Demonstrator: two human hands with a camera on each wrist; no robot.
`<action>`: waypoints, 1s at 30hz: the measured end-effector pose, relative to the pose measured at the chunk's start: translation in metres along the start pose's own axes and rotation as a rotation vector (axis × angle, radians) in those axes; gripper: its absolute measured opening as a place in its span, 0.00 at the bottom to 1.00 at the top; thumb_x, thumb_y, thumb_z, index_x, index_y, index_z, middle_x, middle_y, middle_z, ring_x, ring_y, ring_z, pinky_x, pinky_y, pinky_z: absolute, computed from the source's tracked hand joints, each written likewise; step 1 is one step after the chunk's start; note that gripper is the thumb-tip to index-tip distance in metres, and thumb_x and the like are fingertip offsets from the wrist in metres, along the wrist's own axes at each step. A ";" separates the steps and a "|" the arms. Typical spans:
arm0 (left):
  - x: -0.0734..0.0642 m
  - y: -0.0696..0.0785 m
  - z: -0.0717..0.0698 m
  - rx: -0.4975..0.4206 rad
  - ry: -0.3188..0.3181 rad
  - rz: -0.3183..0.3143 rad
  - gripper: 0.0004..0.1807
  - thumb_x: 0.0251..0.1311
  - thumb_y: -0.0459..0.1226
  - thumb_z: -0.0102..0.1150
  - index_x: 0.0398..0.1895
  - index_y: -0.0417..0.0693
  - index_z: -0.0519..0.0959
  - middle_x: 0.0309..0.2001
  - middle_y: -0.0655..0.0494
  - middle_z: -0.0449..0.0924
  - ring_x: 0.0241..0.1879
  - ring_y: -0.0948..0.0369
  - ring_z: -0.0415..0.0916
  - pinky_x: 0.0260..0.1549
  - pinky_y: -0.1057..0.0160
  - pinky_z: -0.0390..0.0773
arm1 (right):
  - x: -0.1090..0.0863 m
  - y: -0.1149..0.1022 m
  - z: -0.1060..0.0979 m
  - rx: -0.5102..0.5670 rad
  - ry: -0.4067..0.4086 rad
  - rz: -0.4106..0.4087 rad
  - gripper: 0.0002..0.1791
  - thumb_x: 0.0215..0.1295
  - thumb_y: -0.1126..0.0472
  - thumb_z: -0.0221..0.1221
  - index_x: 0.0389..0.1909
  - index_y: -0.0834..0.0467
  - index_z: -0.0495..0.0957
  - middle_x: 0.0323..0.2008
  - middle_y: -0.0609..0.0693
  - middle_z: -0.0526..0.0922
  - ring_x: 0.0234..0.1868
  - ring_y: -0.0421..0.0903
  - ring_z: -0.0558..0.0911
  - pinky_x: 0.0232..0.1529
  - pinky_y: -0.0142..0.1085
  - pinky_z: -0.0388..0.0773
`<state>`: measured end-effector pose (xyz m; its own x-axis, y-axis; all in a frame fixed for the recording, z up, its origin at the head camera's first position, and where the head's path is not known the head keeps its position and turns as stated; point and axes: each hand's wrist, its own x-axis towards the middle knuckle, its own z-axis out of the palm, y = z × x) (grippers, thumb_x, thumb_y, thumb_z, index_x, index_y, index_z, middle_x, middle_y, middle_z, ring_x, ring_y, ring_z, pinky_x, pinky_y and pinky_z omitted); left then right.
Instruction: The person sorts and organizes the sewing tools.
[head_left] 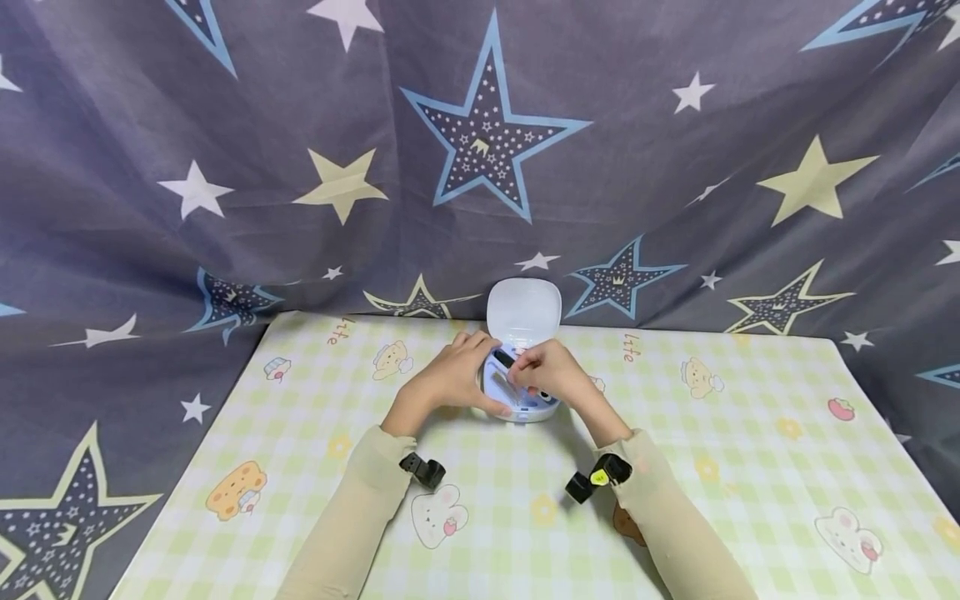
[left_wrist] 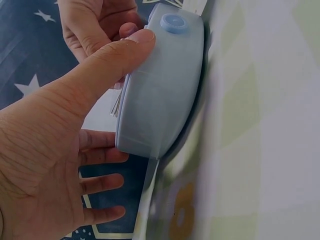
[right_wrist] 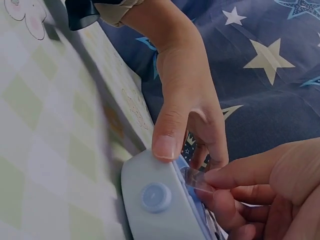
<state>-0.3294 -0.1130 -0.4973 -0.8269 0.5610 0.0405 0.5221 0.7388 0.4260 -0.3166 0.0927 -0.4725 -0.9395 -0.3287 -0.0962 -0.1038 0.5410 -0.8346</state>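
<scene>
A small light-blue and white case stands on the table, its white lid raised at the back. My left hand grips the case from the left side, thumb on the front rim and fingers around the far side. Over the open tray, my right hand pinches a small clear plastic piece between thumb and forefinger. A dark oblong item lies inside the tray. Thin metal prongs show past the case rim in the left wrist view. A round blue button sits on the case front.
A green-and-white checked tablecloth with printed cartoon animals covers the table. Behind it hangs a dark grey curtain with stars, close to the raised lid. Black wrist cameras are strapped over both sleeves.
</scene>
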 end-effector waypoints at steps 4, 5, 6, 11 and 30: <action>0.001 0.000 -0.001 0.009 0.005 0.004 0.60 0.37 0.64 0.79 0.73 0.46 0.67 0.64 0.53 0.71 0.62 0.52 0.65 0.64 0.48 0.72 | -0.002 -0.004 0.002 -0.064 0.017 0.000 0.03 0.60 0.68 0.67 0.31 0.64 0.88 0.21 0.50 0.85 0.19 0.40 0.77 0.24 0.30 0.76; 0.001 0.000 -0.001 0.011 0.005 0.005 0.60 0.37 0.64 0.79 0.73 0.46 0.67 0.63 0.53 0.71 0.62 0.52 0.65 0.63 0.49 0.72 | -0.002 -0.004 0.002 -0.083 0.024 -0.003 0.03 0.60 0.68 0.67 0.31 0.63 0.88 0.22 0.50 0.85 0.19 0.40 0.77 0.24 0.29 0.76; 0.001 0.000 -0.001 0.012 0.005 0.007 0.60 0.37 0.64 0.79 0.73 0.46 0.67 0.63 0.53 0.71 0.61 0.52 0.65 0.63 0.49 0.72 | -0.002 -0.004 0.003 -0.098 0.029 -0.004 0.03 0.60 0.67 0.67 0.31 0.63 0.88 0.22 0.50 0.85 0.19 0.40 0.77 0.24 0.29 0.76; 0.000 0.002 -0.001 0.003 -0.011 0.000 0.60 0.37 0.63 0.79 0.73 0.45 0.66 0.64 0.52 0.71 0.62 0.51 0.65 0.64 0.48 0.72 | -0.003 -0.001 0.006 -0.154 0.050 0.001 0.02 0.61 0.67 0.67 0.31 0.61 0.88 0.24 0.50 0.86 0.19 0.38 0.77 0.24 0.29 0.77; -0.002 0.003 -0.002 -0.006 0.002 0.006 0.60 0.38 0.63 0.79 0.73 0.43 0.67 0.63 0.51 0.71 0.61 0.51 0.66 0.62 0.48 0.72 | -0.002 -0.003 0.011 -0.283 0.101 -0.061 0.07 0.57 0.66 0.71 0.22 0.56 0.85 0.20 0.46 0.82 0.23 0.39 0.75 0.29 0.30 0.72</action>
<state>-0.3267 -0.1133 -0.4941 -0.8241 0.5646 0.0453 0.5261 0.7333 0.4307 -0.3112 0.0833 -0.4757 -0.9550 -0.2961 0.0153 -0.2342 0.7216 -0.6515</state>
